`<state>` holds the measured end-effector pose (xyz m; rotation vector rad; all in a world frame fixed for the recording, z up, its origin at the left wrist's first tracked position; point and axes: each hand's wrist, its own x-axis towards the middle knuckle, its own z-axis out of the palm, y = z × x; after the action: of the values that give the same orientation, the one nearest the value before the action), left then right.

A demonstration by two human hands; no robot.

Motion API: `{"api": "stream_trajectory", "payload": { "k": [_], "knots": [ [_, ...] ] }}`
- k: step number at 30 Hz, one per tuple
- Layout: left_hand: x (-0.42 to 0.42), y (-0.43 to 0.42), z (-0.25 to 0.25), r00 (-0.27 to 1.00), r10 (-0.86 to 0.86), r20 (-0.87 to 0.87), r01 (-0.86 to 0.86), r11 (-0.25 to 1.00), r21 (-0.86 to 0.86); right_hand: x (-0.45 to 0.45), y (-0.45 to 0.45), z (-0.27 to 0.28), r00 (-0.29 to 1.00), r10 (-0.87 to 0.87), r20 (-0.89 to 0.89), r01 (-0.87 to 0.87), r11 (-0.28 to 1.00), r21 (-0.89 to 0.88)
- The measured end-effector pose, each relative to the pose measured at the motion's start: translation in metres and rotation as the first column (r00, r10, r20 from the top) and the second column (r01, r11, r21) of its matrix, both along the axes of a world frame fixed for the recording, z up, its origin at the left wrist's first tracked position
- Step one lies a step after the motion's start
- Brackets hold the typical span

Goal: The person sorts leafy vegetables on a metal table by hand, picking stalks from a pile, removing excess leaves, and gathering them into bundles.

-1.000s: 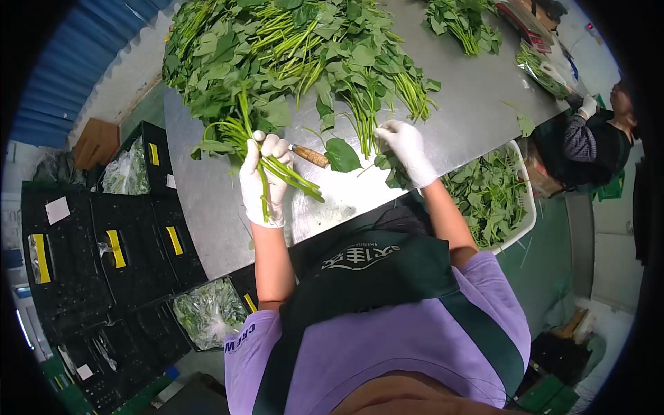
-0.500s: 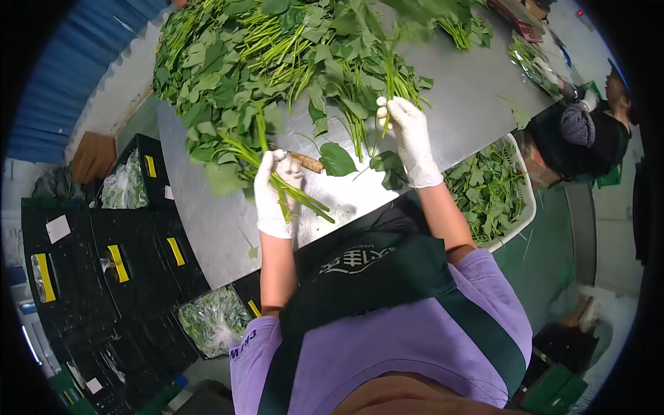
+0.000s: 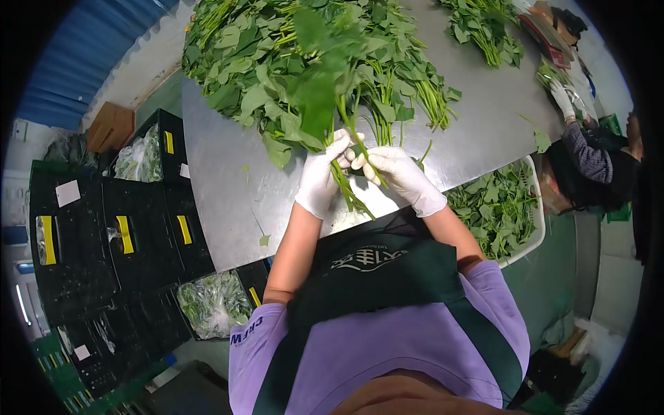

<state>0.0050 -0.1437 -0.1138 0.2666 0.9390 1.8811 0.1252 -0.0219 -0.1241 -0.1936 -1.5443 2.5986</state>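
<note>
My left hand (image 3: pixel 319 178), in a white glove, is closed around a bunch of leafy green stems (image 3: pixel 344 185), their cut ends pointing toward me. Close beside it, my gloved right hand (image 3: pixel 402 174) pinches a leafy green stem (image 3: pixel 353 131) against the bunch. Leaves above the hands are blurred by motion. Just beyond them, a large heap of leafy greens (image 3: pixel 242 66) covers the far left of the metal table (image 3: pixel 228 200).
At my right stands a white basket (image 3: pixel 537 207) of loose greens. Black crates (image 3: pixel 76 235) with bagged greens are stacked at left. Another bunch of greens (image 3: pixel 487 41) lies at the far right, near a co-worker's gloved hand (image 3: pixel 561 98) on a bag.
My hands have come together, the left moving right with its bunch and the right bringing its stem down to it. A brown handle seen beside my left hand is now hidden.
</note>
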Motion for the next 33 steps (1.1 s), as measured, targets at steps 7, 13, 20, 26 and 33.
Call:
{"api": "stream_trajectory", "payload": {
  "k": [7, 13, 20, 26, 33],
  "knots": [
    [0.017, 0.007, 0.005, 0.980, 0.118, -0.158, -0.124, 0.992, -0.027, 0.009, -0.016, 0.014, 0.957, -0.235, 0.170, 0.158, 0.914, 0.375],
    [0.014, 0.002, -0.013, 0.729, 0.276, -0.626, -0.376, 0.926, -0.029, 0.034, -0.008, 0.036, 0.839, -0.544, 0.003, 0.525, 0.812, 0.255],
    [-0.032, -0.038, 0.013, 0.941, 0.301, 0.155, -0.326, 0.930, 0.172, 0.061, 0.083, 0.002, 0.712, -0.702, -0.010, 0.696, 0.704, 0.142],
    [-0.020, -0.035, -0.002, 0.963, 0.091, 0.252, -0.138, 0.975, 0.173, -0.004, 0.068, -0.064, 0.703, -0.620, 0.348, -0.070, 0.427, 0.902],
    [-0.007, -0.043, 0.004, 0.973, 0.213, 0.086, -0.208, 0.976, -0.056, -0.023, 0.080, -0.062, 0.783, -0.599, 0.166, -0.137, 0.095, 0.986]
  ]
}}
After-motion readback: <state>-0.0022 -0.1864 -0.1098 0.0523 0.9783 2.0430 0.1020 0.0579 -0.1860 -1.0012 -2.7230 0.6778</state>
